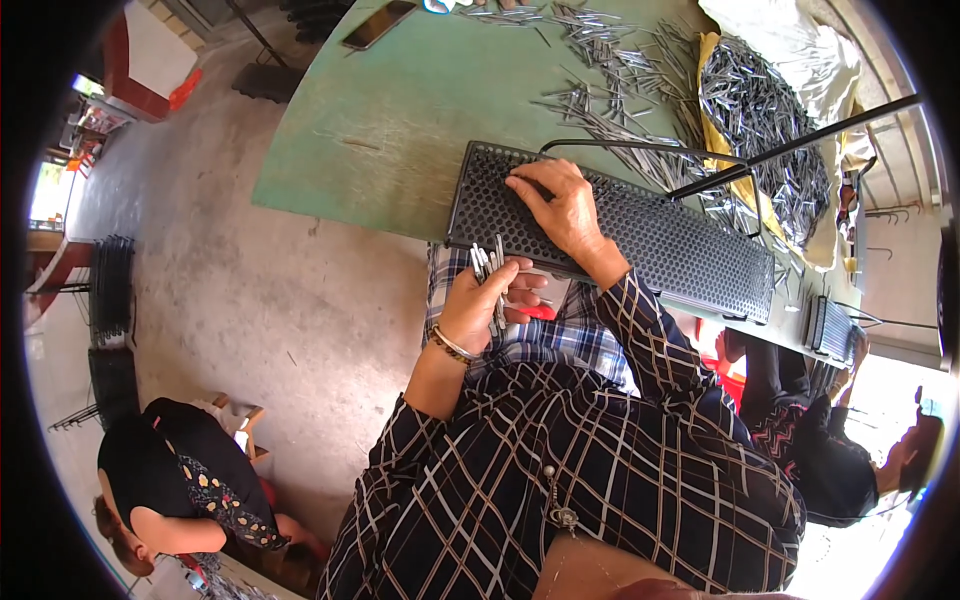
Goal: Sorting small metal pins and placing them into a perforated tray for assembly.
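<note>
Over the black perforated rack (680,242), the right hand (570,208) curls, finger grip unclear; the left hand (478,303) clasps slim grey rods (497,257).

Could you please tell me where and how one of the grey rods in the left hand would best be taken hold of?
Probably by its free upper end, pinched between thumb and fingertip, coming from the right, where the right hand is at the perforated black tray. The rods fan out loosely, ends jutting clear above the left hand, whose thumb crosses them lower down.
</note>
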The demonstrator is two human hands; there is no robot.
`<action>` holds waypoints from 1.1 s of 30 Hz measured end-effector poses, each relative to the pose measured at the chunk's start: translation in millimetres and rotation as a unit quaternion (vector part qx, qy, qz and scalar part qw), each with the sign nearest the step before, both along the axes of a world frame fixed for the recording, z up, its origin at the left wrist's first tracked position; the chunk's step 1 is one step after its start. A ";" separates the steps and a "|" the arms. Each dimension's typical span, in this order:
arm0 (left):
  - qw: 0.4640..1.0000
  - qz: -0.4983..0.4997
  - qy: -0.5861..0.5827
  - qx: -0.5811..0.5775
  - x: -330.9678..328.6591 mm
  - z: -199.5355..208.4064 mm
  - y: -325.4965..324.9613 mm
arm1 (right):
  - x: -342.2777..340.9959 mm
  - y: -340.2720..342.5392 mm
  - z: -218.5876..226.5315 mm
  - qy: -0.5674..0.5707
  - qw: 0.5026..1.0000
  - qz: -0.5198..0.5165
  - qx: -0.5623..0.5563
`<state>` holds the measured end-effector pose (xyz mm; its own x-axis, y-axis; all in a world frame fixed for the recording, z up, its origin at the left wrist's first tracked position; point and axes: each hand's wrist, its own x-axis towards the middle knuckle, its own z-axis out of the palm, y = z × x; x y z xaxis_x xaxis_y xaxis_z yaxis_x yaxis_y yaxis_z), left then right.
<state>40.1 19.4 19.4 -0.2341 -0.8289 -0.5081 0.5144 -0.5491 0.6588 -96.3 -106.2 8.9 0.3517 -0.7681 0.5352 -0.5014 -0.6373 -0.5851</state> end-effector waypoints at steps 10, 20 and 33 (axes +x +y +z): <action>1.000 -0.017 0.022 -0.003 -3.1 -0.4 4.1 | -1.2 7.6 -1.6 0.049 0.998 -0.018 -0.024; 0.999 -0.021 0.034 0.007 -4.7 -6.9 1.4 | -0.2 6.1 1.1 0.081 0.993 -0.049 -0.065; 0.995 0.004 0.098 0.004 0.9 -11.3 0.0 | -4.1 7.1 -1.6 0.069 0.992 -0.066 -0.082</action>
<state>41.1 19.5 8.0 -0.3229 -0.8271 -0.4600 0.6362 -0.5495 0.5415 -100.4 -99.0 7.4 0.3319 -0.7191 0.6105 -0.6557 -0.6412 -0.3987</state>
